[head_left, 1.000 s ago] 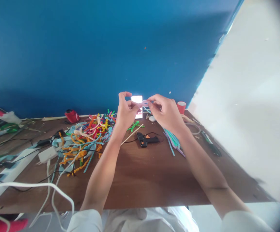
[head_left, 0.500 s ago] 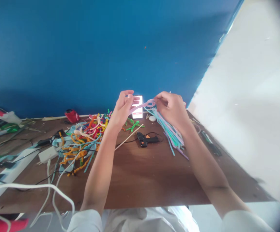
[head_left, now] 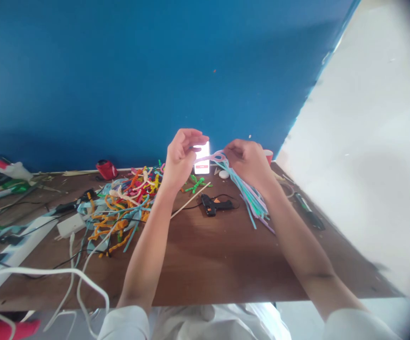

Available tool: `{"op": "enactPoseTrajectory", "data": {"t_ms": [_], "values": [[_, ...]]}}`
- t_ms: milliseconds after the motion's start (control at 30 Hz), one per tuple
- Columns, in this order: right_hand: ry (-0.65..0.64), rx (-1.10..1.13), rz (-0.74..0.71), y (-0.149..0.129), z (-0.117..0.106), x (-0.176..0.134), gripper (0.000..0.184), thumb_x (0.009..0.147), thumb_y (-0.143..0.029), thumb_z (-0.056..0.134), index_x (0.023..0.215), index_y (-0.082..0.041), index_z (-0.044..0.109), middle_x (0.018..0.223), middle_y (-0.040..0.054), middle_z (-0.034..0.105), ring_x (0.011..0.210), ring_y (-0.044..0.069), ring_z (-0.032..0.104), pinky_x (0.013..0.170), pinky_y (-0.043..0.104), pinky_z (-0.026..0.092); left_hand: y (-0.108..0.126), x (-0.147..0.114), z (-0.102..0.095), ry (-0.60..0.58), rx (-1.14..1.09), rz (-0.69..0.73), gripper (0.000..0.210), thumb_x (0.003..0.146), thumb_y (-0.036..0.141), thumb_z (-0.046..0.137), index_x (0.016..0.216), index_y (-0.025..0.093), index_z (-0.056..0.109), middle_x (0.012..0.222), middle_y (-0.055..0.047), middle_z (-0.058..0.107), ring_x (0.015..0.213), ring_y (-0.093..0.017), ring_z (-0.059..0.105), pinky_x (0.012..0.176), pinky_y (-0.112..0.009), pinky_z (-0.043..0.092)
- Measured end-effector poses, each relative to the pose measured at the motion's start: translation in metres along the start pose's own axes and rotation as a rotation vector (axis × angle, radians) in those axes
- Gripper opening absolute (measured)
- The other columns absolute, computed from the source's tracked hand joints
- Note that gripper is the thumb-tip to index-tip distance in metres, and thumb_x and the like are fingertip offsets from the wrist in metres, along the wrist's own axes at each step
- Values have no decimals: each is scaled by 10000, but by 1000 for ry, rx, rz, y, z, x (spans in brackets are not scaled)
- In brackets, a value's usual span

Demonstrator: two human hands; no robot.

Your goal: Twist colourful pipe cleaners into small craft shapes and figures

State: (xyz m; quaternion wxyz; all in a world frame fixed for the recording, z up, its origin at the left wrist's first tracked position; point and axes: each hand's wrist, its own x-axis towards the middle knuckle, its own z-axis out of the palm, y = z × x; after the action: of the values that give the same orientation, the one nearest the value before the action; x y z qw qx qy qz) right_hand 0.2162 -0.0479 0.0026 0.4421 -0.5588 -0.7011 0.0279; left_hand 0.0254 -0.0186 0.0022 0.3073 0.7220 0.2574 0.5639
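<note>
A looped lilac pipe cleaner (head_left: 218, 156) stretches between my two hands, above the back of the table. My left hand (head_left: 182, 158) is closed on one end of it, the thumb and fingers bent. At the loop's other side, my right hand (head_left: 243, 158) pinches the pipe cleaner between its fingertips. Behind the pipe cleaner, a phone with a lit screen (head_left: 202, 158) leans upright. Under my right hand and forearm lies a bundle of turquoise and lilac pipe cleaners (head_left: 252, 196).
A black glue gun (head_left: 214, 205) and a thin wooden stick (head_left: 191, 200) lie mid-table. To the left are a heap of twisted coloured pipe cleaners (head_left: 123, 208), a white power strip (head_left: 17, 255) and loose cables. A marker (head_left: 302, 202) lies at right, near the white wall.
My left hand has turned, its fingers now curling rightward over the phone's top. My right hand has shifted slightly left and down. The lilac loop lies a little lower and flatter.
</note>
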Motion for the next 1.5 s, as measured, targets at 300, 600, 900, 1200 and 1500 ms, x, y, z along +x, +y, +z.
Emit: {"op": "enactPoseTrajectory", "data": {"t_ms": [300,600,900,1200,1500], "values": [[-30,-27,37,-1,0,0,203,828,-194,500,817,-197,703,710,44,692,668,186,581,633,302,361,7,-2,-2,-161,-290,-87,325,982,442,396,1133,191,536,804,-42,701,903,-225,712,874,-403,541],[-73,-32,28,-2,3,-1,187,824,-178,503,814,-204,688,675,35,669,628,178,541,604,297,323,-12,8,-22,492,190,166,534,804,385,747,1229,273,444,1293,-73,546,1156,-235,551,963,-395,461],[-88,-35,11,0,8,0,183,817,-155,502,822,-202,679,698,40,670,660,185,556,612,295,330,-3,5,-24,450,236,97,387,866,312,627,1233,275,510,1385,-86,506,1309,-279,493,945,-417,497],[-88,-39,22,-1,6,1,209,855,-189,488,803,-203,689,691,35,665,637,169,537,610,294,313,29,-4,-47,-425,-240,-324,1018,774,915,-13,1386,311,531,1085,-111,716,925,-290,732,730,-418,567],[-63,-13,0,2,3,2,195,898,-247,514,869,-202,701,691,36,684,671,188,581,653,303,366,9,0,-65,-197,487,-268,386,942,565,494,939,204,630,816,-53,714,666,-150,634,595,-249,453]]}}
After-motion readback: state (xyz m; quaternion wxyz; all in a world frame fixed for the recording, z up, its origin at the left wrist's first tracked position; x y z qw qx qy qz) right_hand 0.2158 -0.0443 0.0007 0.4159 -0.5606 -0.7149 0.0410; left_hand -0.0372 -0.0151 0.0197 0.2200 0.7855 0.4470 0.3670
